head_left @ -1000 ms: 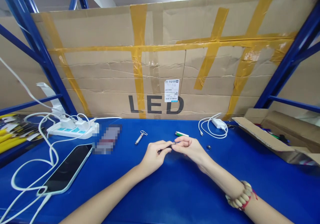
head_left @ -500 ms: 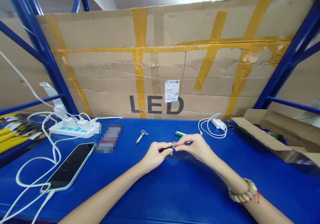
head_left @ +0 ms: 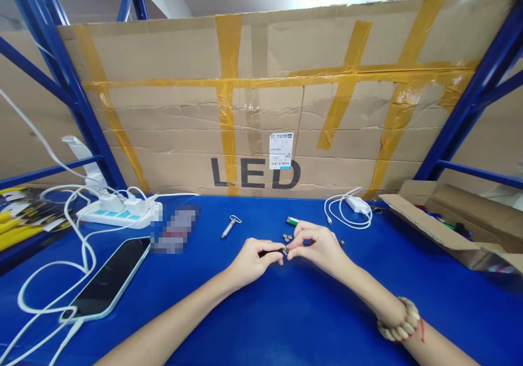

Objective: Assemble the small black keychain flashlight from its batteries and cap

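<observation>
My left hand (head_left: 252,261) is closed around a short black tube (head_left: 269,252), which lies roughly level between thumb and fingers. At the tube's right end is a shiny metal tip, and my right hand (head_left: 316,246) pinches there with thumb and forefinger. Most of the tube is covered by my fingers, so its exact kind is not clear. Just behind the hands, several small round button cells (head_left: 287,238) lie on the blue table. A green tube with a silver end (head_left: 291,221) sits partly hidden behind my right hand. Beyond that hand is a tiny dark metal piece (head_left: 342,242).
A silver pen-like tube with a wire clip (head_left: 231,227) lies left of centre. Further left are a phone (head_left: 110,279), a white power strip (head_left: 118,216) and loose cables. A white adapter (head_left: 358,205) and an open cardboard box (head_left: 429,230) are at right. Behind stands a large taped carton (head_left: 180,137).
Both hands have shifted slightly down in view, still joined at the tube. The button cells and the tiny metal piece, hidden before, now show beside my right hand.
</observation>
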Available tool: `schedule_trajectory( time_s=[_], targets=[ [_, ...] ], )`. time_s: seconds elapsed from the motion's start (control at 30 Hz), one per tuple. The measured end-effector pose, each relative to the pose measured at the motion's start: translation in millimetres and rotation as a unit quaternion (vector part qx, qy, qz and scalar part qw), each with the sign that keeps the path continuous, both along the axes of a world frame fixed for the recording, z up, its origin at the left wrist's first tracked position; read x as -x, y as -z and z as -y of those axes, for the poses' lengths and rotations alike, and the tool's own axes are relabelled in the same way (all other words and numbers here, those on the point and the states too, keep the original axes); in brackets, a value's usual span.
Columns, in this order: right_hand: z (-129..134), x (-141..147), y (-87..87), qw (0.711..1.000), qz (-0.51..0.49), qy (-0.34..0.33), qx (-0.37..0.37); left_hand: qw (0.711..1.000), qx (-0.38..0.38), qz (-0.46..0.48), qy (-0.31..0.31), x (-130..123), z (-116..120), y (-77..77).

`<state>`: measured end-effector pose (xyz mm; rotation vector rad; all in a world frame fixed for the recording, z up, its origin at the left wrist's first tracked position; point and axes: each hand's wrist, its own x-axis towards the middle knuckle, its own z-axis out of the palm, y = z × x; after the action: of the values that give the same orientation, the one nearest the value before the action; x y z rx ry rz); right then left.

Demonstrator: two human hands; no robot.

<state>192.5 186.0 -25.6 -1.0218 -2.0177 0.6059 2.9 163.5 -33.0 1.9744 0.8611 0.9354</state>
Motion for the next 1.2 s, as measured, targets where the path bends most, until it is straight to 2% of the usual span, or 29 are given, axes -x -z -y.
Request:
schedule_trajectory(
  time_s=[0.13,0.27,0.53,0.83,1.0,1.2],
  targets=[
    [0,0,2.5,1.000,-0.015,-0.010,0.006,1.000,0.005,0.010,-0.005,-1,1,0.4],
    [1,2,3.1,0.999,-0.021,-0.011,0.044,1.000,0.003,0.013,-0.016,-3,3,2.4],
    [1,8,0.2,0.977,-0.071,-0.042,0.198,0.997,-0.039,0.003,-0.072,-5,3,4.9],
    [6,11,-7.0,0.941,-0.110,-0.001,0.321,0.989,-0.111,-0.003,-0.102,-7,3,11.1],
    [7,11,-11.8,0.931,-0.106,0.010,0.350,0.985,-0.125,0.010,-0.114,-8,3,13.3],
    [4,9,-9.6,0.931,-0.109,0.015,0.347,0.989,-0.064,0.035,-0.127,-10,3,8.1]
  ],
)
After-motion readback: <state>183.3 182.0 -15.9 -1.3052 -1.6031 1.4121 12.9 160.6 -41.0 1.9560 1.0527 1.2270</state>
